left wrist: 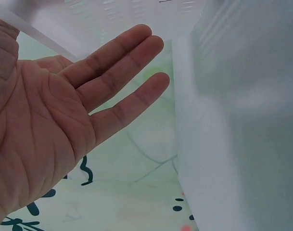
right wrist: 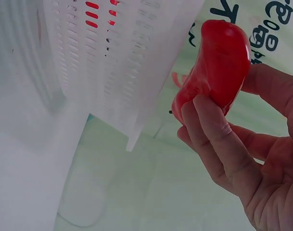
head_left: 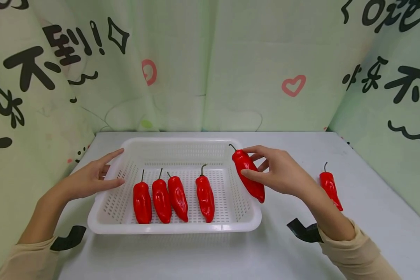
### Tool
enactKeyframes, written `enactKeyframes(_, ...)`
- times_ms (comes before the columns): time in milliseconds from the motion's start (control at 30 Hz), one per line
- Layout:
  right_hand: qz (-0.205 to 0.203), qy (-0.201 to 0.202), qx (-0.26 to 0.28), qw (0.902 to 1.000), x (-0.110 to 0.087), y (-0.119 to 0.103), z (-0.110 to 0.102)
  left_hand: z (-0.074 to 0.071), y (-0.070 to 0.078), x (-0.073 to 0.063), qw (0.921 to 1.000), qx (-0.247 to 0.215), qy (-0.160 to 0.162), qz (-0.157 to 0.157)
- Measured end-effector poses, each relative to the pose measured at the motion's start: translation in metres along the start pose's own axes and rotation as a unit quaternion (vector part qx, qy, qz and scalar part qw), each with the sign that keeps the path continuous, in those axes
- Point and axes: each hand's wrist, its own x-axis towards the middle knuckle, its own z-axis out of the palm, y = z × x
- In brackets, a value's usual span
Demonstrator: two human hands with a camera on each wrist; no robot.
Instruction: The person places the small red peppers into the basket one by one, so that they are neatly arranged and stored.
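Note:
A white perforated plastic basket (head_left: pixel 175 228) rests on the table, tilted toward me in the head view. Several red peppers (head_left: pixel 142 203) with thin stems lie inside it, three side by side at the left and one pepper (head_left: pixel 205 199) farther right. My left hand (head_left: pixel 85 181) touches the basket's left rim with thumb and index finger, while its other fingers (left wrist: pixel 129 108) stretch out straight below the rim. Over the right rim, my right hand (head_left: pixel 280 171) pinches another red pepper (right wrist: pixel 225 57) between thumb and fingertips, its stem pointing away from me.
One more red pepper (head_left: pixel 329 186) lies on the white table (head_left: pixel 364 217) to the right, partly behind my right forearm. Pale green curtains (head_left: pixel 245 77) with black writing and red hearts enclose the back and sides. Black straps (head_left: pixel 304 231) stick out at both sleeves.

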Motion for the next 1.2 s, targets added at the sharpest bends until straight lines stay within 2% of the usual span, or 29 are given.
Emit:
enactKeyframes(400, -0.007, -0.003, -0.001, 1.0000, 0.0049, -0.0030, 0.0085, 0.0003, -0.0009, 0.0012, 0.9998, 0.018, 0.008, 0.000)
enactKeyframes(1200, -0.014, 0.008, -0.002, 0.9999, 0.0035, 0.0013, 0.0097, -0.0008, -0.0015, 0.0000, 0.9999, 0.010, 0.004, -0.007)
